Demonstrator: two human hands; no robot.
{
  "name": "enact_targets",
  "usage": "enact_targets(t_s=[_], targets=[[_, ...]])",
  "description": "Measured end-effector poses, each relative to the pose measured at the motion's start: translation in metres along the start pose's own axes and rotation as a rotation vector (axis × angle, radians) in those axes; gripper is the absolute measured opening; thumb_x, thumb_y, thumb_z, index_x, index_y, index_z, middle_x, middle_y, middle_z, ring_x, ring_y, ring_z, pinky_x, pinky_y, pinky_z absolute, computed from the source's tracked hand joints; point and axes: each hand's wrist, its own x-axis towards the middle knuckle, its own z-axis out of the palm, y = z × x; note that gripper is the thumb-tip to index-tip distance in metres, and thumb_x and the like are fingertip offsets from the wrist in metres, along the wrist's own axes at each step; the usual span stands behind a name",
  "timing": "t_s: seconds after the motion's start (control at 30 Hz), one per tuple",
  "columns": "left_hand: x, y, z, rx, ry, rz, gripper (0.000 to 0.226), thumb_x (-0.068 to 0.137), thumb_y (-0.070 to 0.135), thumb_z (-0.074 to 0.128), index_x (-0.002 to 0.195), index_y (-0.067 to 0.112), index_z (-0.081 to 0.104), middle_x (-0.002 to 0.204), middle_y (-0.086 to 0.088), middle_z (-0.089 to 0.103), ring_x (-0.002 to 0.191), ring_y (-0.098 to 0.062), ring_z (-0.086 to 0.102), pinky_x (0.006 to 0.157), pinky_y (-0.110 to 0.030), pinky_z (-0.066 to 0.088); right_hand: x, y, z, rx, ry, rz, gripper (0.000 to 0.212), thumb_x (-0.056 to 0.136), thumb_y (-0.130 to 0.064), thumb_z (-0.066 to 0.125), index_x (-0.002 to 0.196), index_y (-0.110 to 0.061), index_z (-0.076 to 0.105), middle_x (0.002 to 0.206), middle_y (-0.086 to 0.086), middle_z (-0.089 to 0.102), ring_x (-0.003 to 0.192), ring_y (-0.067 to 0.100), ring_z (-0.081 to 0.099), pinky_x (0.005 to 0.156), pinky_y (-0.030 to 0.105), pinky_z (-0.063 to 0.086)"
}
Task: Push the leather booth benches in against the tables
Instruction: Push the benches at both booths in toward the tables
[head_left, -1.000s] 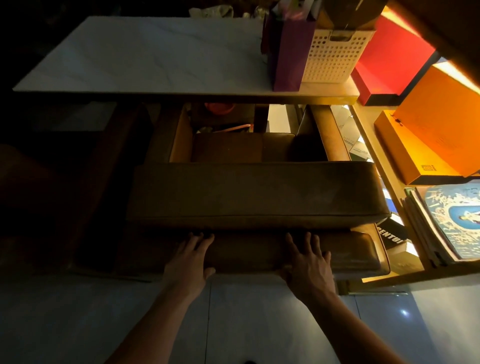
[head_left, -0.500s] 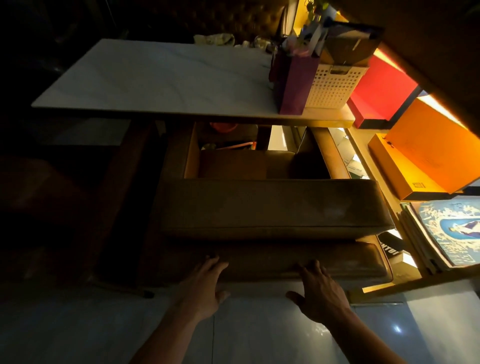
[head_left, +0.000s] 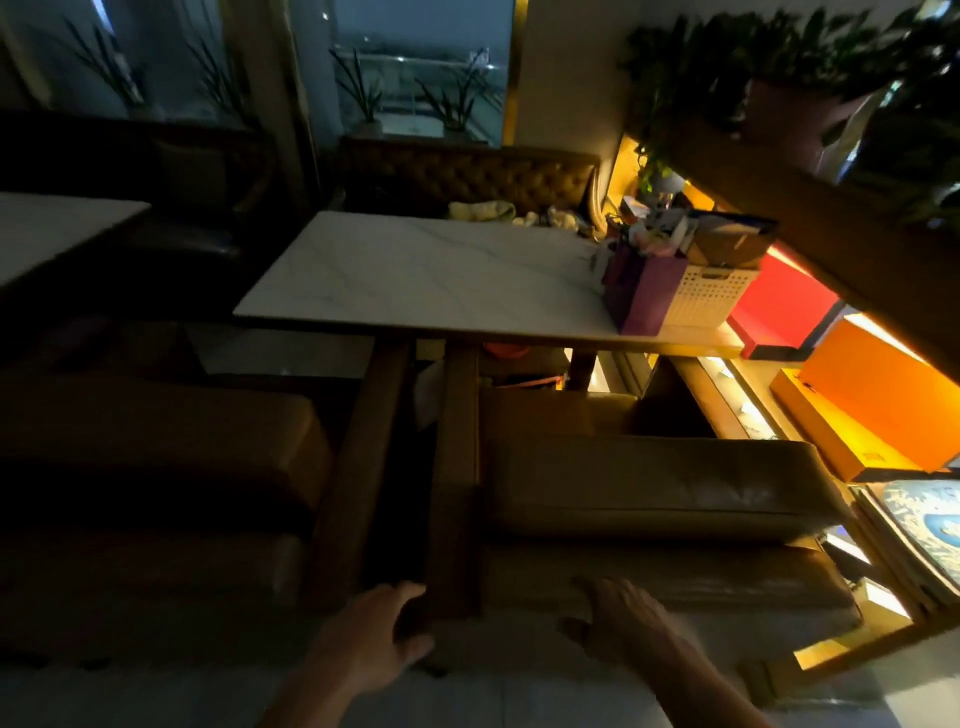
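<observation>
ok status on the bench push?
Left hand open at bench corner post. Right hand open by its back, contact unclear. Bench under table edge. Nothing in the way.

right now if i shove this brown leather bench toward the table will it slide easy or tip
The bench looks bulky with thick cushions, so probably heavy. It seems low and wide, so unlikely to tip. The glossy floor may let it slide.
</observation>
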Motion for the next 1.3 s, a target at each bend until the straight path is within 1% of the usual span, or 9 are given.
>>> enact_targets(t_s=[0.1,0.23,0.37,0.47,0.57,0.83,1.0,1.2,1.3], targets=[[-0.031,-0.036,-0.028,-0.039,0.042,0.001,0.064,0.087,0.059,0.06,0.144,0.04,0.034,0.145,0.01,0.042,0.128,-0.011,0.045,0.103,-0.032,0.04,-0.008,-0.05,-0.001,0.006,0.006,-0.021,0.06,0.084,-0.06,0.059,0.137,-0.032,0.052,0.135,0.001,0.061,0.123,0.024,0.058,0.097,0.035,0.05],[-0.065,-0.087,-0.054,-0.097,0.131,-0.018,0.063,0.088,0.057,0.06,0.144,0.04,0.036,0.145,0.01,0.043,0.129,-0.011,0.045,0.103,-0.031,0.04,-0.014,-0.112,0.0,0.005,-0.004,-0.08,0.034,0.089,-0.045,0.061,0.12,-0.032,0.061,0.119,-0.001,0.067,0.111,0.022,0.064,0.083,0.033,0.051],[-0.085,-0.139,-0.071,-0.147,0.197,-0.052,0.065,0.085,0.062,0.059,0.142,0.043,0.034,0.146,0.016,0.041,0.129,-0.006,0.042,0.104,-0.031,0.039,-0.011,-0.168,0.007,-0.034,-0.043,-0.141,0.047,0.085,-0.05,0.059,0.13,-0.034,0.057,0.129,0.001,0.064,0.119,0.026,0.06,0.096,0.039,0.051],[-0.094,-0.181,-0.077,-0.193,0.262,-0.111,0.066,0.084,0.064,0.058,0.142,0.044,0.034,0.146,0.014,0.041,0.131,-0.008,0.042,0.107,-0.035,0.039,0.005,-0.208,0.017,-0.068,-0.082,-0.181,0.056,0.084,-0.06,0.058,0.134,-0.034,0.054,0.135,0.002,0.06,0.122,0.027,0.058,0.098,0.04,0.05],[-0.099,-0.225,-0.079,-0.234,0.328,-0.158,0.065,0.084,0.063,0.061,0.141,0.042,0.037,0.143,0.012,0.046,0.127,-0.008,0.046,0.106,-0.034,0.04,0.027,-0.248,0.03,-0.096,-0.121,-0.21,0.063,0.087,-0.058,0.058,0.143,-0.032,0.046,0.143,0.004,0.052,0.128,0.028,0.053,0.104,0.041,0.046],[-0.082,-0.32,-0.118,-0.181,0.403,-0.312,0.069,0.082,0.053,0.07,0.141,0.03,0.042,0.14,-0.001,0.054,0.127,-0.019,0.052,0.102,-0.031,0.041,0.098,-0.354,0.059,-0.048,-0.205,-0.26,0.034,0.091,-0.025,0.055,0.124,-0.022,0.059,0.124,0.007,0.064,0.114,0.031,0.062,0.091,0.04,0.05],[-0.052,-0.369,-0.159,-0.053,0.384,-0.365,0.075,0.079,0.044,0.077,0.143,0.022,0.044,0.141,-0.01,0.053,0.128,-0.028,0.05,0.103,-0.039,0.041,0.128,-0.4,0.081,0.02,-0.121,-0.281,0.044,0.09,-0.041,0.058,0.131,-0.027,0.049,0.129,0.006,0.056,0.115,0.031,0.059,0.092,0.042,0.048],[-0.021,-0.423,-0.187,0.086,0.36,-0.331,0.083,0.076,0.047,0.078,0.146,0.024,0.04,0.148,-0.01,0.044,0.137,-0.029,0.04,0.108,-0.041,0.037,0.151,-0.437,0.109,-0.014,-0.073,-0.268,0.065,0.09,-0.06,0.053,0.144,-0.029,0.037,0.146,0.008,0.041,0.132,0.032,0.042,0.106,0.048,0.039],[-0.007,-0.453,-0.197,0.133,0.328,-0.292,0.086,0.077,0.053,0.075,0.148,0.028,0.035,0.15,-0.007,0.041,0.137,-0.03,0.036,0.109,-0.041,0.036,0.156,-0.455,0.127,-0.01,-0.013,-0.244,0.077,0.088,-0.063,0.055,0.151,-0.033,0.023,0.159,0.009,0.027,0.146,0.034,0.024,0.118,0.051,0.025]])
